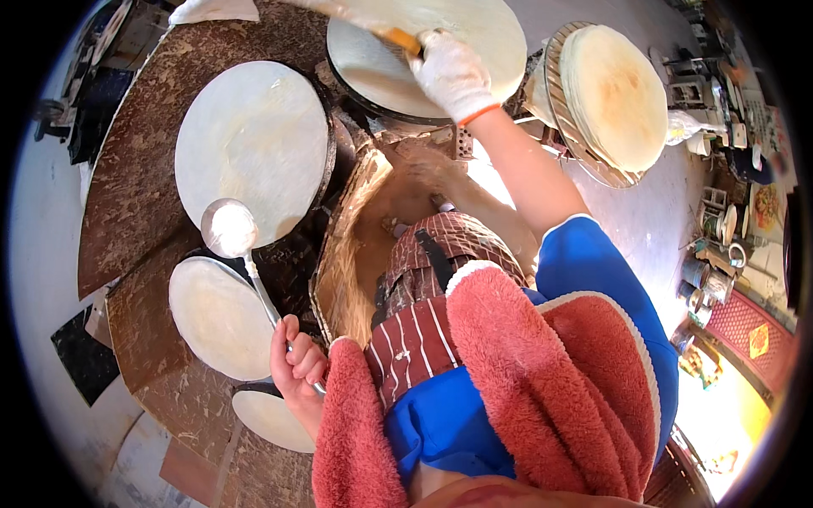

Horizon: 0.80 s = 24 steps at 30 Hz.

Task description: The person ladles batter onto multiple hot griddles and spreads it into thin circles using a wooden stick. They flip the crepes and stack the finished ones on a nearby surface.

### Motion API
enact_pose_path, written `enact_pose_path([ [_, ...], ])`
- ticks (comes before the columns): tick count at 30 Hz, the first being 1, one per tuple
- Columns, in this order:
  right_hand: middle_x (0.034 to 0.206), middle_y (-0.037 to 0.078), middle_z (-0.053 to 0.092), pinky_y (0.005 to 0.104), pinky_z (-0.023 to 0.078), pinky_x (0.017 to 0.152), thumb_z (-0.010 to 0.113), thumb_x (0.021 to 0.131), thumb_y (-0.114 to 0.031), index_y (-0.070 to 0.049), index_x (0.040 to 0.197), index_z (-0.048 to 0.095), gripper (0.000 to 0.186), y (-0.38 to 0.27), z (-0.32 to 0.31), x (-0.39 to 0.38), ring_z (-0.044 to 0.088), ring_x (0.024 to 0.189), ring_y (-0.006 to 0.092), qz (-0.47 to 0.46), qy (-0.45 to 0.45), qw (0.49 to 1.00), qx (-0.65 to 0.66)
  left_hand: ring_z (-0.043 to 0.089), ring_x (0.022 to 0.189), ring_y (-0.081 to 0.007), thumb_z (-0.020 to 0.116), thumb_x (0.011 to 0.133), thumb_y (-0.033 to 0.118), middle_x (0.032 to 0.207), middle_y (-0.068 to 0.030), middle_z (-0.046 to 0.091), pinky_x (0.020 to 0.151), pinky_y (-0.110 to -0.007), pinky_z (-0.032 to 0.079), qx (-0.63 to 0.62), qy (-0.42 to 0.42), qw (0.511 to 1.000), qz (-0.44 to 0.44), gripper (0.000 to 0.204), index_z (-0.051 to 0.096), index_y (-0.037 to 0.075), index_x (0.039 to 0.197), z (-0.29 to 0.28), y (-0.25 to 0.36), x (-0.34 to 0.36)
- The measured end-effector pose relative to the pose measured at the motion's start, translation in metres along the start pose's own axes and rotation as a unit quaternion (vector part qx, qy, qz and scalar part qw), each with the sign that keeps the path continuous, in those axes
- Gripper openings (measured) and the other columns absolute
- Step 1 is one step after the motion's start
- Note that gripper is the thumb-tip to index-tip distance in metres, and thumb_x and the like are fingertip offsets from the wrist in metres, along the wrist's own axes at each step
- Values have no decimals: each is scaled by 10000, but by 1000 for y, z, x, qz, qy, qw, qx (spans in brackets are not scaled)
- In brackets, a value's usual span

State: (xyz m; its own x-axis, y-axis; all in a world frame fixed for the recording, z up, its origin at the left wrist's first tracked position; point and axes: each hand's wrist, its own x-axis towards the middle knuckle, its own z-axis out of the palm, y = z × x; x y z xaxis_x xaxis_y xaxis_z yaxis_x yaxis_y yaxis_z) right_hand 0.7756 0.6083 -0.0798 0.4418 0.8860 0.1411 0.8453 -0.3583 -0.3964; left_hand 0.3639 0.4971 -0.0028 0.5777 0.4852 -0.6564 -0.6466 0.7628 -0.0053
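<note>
My bare left hand [298, 360] is closed around the handle of a long metal ladle [229, 230], whose bowl is over the lower edge of a round griddle with a pale, thin batter sheet [237, 144]. My right hand [449, 74], in a white glove with an orange cuff, grips the yellow handle of a long flat tool [398, 39] above the upper griddle, which bears another pale round sheet [474, 34]. The far end of that tool leaves the view at the top. Smaller griddles with pale rounds [216, 317] [271, 416] sit at the lower left.
The griddles stand on a curved, stained brown worktop [127, 203]. At the right, a stack of round flatbreads [614, 93] rests on a slatted round rack. Below me is a worn brown recess [356, 229]. Cluttered shelves and a red perforated crate [745, 330] line the far right.
</note>
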Motion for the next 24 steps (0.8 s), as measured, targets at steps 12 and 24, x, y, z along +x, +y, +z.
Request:
enact_pose_path([
  [12, 680, -10, 556, 275, 384, 485, 652, 763, -172, -49, 864, 622, 161, 201, -215, -10, 470, 533, 108, 214, 315, 779, 498, 182, 373, -12, 352, 995, 221, 516, 79, 197, 308, -174, 227, 90, 44, 994, 46, 209, 346, 121, 811, 56, -78, 17],
  [24, 899, 114, 591, 355, 501, 564, 631, 773, -76, 61, 1038, 549, 309, 447, -125, -227, 591, 692, 231, 511, 469, 524, 494, 222, 348, -43, 273, 1004, 258, 495, 54, 230, 310, -206, 227, 64, -48, 994, -77, 250, 347, 87, 837, 100, -162, 76],
])
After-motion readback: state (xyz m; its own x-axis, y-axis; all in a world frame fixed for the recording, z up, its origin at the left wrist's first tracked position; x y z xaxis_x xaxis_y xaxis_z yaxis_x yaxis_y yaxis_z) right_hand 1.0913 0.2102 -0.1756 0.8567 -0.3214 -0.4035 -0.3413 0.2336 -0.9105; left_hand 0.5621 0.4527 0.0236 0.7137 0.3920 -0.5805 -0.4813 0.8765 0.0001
